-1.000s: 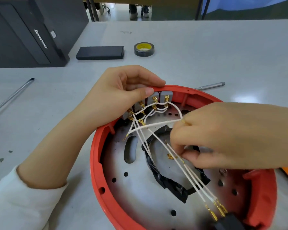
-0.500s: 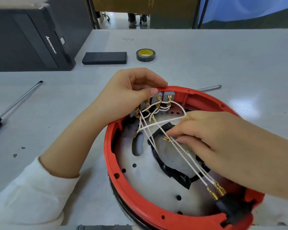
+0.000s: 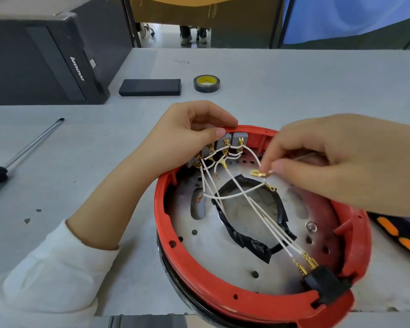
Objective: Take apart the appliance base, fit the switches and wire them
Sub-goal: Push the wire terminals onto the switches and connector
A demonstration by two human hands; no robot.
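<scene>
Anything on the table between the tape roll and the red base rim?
Head view: only bare table between the tape roll and the base rim. The left hand grips the rim just left of that line.

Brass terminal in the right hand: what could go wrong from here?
1. The right hand pinches only the brass terminal; tugging may strain its crimp.
2. The white wires cross over each other, so it could land on the wrong switch.
3. The left hand grips the red base at the rim; pushing hard might shift it.
</scene>
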